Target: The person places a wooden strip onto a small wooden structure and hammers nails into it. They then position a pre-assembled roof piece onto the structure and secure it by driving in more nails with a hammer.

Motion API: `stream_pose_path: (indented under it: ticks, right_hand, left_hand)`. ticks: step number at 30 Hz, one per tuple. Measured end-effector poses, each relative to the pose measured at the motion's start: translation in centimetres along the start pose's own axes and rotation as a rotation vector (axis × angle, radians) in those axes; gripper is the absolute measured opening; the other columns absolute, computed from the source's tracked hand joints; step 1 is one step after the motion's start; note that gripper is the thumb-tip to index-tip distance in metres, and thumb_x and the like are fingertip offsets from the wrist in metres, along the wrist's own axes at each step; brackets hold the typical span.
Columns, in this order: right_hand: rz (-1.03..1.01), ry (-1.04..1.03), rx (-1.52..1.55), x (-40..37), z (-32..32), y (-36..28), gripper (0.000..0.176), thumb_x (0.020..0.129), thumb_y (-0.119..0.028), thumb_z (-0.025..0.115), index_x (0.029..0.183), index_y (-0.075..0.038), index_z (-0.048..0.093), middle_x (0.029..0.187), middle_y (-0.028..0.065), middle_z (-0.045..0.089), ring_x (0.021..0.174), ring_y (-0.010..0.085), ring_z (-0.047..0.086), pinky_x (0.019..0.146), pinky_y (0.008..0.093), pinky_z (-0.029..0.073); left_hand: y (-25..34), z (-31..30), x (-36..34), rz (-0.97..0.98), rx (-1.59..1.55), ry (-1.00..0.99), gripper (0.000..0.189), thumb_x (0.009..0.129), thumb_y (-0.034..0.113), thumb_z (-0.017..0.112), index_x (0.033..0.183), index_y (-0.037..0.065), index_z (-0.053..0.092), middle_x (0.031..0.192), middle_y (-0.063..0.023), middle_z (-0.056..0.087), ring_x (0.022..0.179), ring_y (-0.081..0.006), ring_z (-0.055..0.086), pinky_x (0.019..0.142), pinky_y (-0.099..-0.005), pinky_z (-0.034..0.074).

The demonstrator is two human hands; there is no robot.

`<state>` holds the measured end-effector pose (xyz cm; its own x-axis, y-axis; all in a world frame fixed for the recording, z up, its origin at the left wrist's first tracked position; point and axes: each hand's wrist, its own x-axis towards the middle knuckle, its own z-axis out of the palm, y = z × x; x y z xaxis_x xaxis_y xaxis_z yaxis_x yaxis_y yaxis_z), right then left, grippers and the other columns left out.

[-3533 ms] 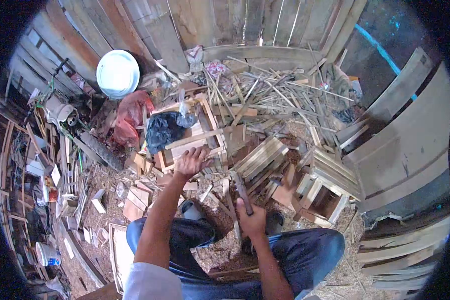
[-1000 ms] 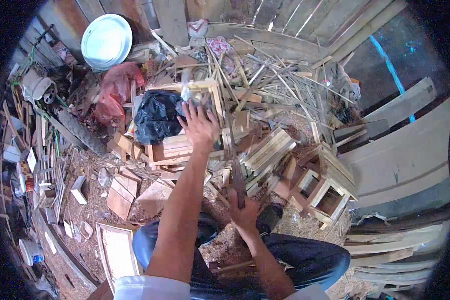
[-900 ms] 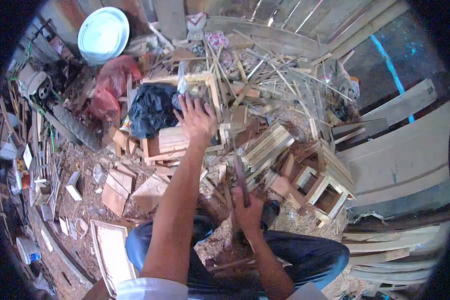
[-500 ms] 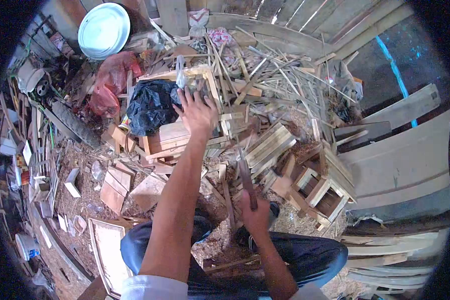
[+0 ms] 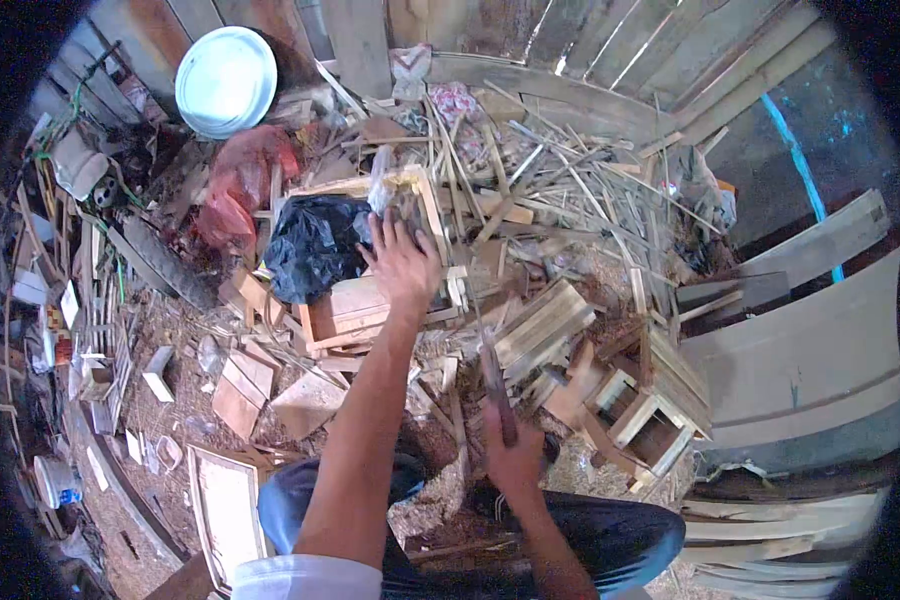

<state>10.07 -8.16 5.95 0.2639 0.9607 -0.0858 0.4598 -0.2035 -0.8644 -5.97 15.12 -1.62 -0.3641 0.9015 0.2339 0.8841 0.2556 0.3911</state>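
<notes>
My left hand (image 5: 406, 266) reaches over the right part of a wooden box (image 5: 432, 210), its fingers spread beside a small clear plastic bag (image 5: 380, 180). A black plastic bag (image 5: 315, 245) lies in the box, left of my fingers. Whether the fingertips touch anything is hard to make out. My right hand (image 5: 514, 460) is wrapped round the dark handle of a tool (image 5: 496, 385), which points up and away from me. The far end of the tool is too blurred to name.
Small wooden frames (image 5: 650, 430) and stacked slats (image 5: 545, 325) lie right of the tool. Thin wood strips (image 5: 570, 190) are heaped behind. A red plastic bag (image 5: 245, 185) and a round white lid (image 5: 226, 82) are at the back left. A framed panel (image 5: 228, 510) stands by my left knee.
The view has shifted, so the surroundings appear slightly lower and further right. My left hand remains over the box with fingers spread, and my right hand still holds the tool.
</notes>
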Motion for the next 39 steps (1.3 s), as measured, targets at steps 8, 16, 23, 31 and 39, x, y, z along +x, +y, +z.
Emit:
stream_pose_path:
  ticks: [8, 16, 23, 31, 39]
  right_hand:
    - [-0.044, -0.005, -0.012, 1.7, 1.7, -0.2, 0.052, 0.093, -0.041, 0.06, 0.066, 0.004, 0.061, 0.049, 0.0096, 0.049, 0.048, 0.0135, 0.046, 0.05, 0.037, 0.039]
    - [0.104, -0.084, -0.161, 1.9, 2.9, 1.0, 0.049, 0.094, -0.038, 0.06, 0.068, 0.004, 0.061, 0.049, 0.0077, 0.048, 0.048, 0.0116, 0.047, 0.049, 0.035, 0.038]
    - [0.1, -0.084, -0.048, 5.3, 1.3, -3.6, 0.053, 0.093, -0.038, 0.061, 0.061, 0.004, 0.056, 0.047, 0.0103, 0.045, 0.045, 0.0137, 0.046, 0.048, 0.0361, 0.037]
    - [0.039, -0.033, 0.025, 6.5, 5.0, 1.1, 0.05, 0.092, -0.034, 0.062, 0.061, 0.003, 0.051, 0.05, 0.0014, 0.036, 0.052, 0.0071, 0.036, 0.045, 0.0333, 0.032]
    - [0.182, -0.169, 0.216, 6.9, 4.8, 4.2, 0.048, 0.094, -0.038, 0.059, 0.061, -0.004, 0.052, 0.056, -0.0046, 0.047, 0.054, 0.0073, 0.039, 0.051, 0.0297, 0.032]
  left_hand:
    - [-0.5, 0.7, -1.1, 0.03, 0.0, 0.047, 0.051, 0.09, 0.031, 0.04, 0.129, 0.0, 0.052, 0.148, -0.012, 0.038, 0.144, -0.0311, 0.02, 0.112, -0.0605, 0.017]
    - [0.7, 0.5, -0.4, -0.025, -0.059, 0.024, 0.047, 0.089, 0.028, 0.041, 0.124, -0.001, 0.052, 0.144, -0.0147, 0.041, 0.143, -0.0327, 0.022, 0.111, -0.0624, 0.019]
    - [0.5, 0.5, -0.7, -0.022, -0.039, 0.036, 0.049, 0.09, 0.027, 0.041, 0.129, -0.001, 0.048, 0.145, -0.0142, 0.041, 0.143, -0.0314, 0.022, 0.112, -0.0617, 0.017]
    - [0.5, 0.2, -0.7, -0.017, -0.059, 0.038, 0.053, 0.089, 0.025, 0.042, 0.138, 0.003, 0.04, 0.146, -0.0124, 0.039, 0.143, -0.0305, 0.023, 0.112, -0.0598, 0.018]
    - [0.6, -0.1, -0.6, -0.035, -0.062, 0.043, 0.053, 0.088, 0.025, 0.043, 0.136, 0.004, 0.043, 0.145, -0.012, 0.041, 0.142, -0.0297, 0.026, 0.112, -0.0589, 0.019]
